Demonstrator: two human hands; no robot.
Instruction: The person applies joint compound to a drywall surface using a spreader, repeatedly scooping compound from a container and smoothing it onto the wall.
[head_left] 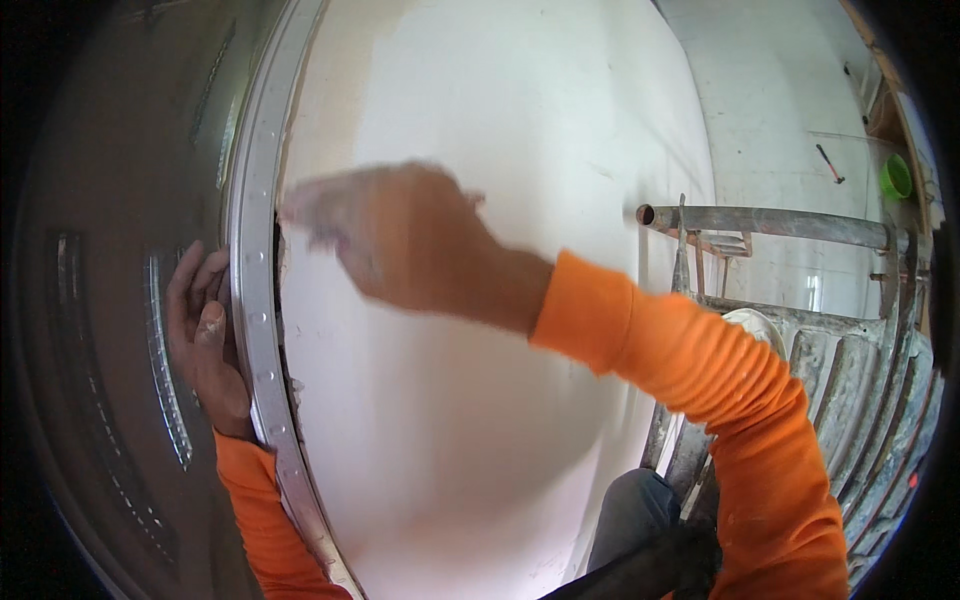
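A long, shiny metal profile [258, 330] with a row of dimples runs up and down along the edge of a white panel [450, 440]. My left hand [208, 345] is pressed to the profile's left side, fingers bent against it and partly hidden, thumb in front. My right hand [395, 235] reaches across the panel, its fingertips close to the profile near the upper part of a dark, ragged gap [283, 320]. Motion smears its fingers, so whether anything is between them cannot be made out. Both my arms wear orange sleeves.
A worn metal scaffold frame with a slatted platform [840, 390] stands at the right, its tube end [648, 215] facing the panel. My knee [632, 515] is beside it. Far below lie a hammer [830, 164] and a green bucket [896, 177]. Perforated metal strips [167, 360] are at left.
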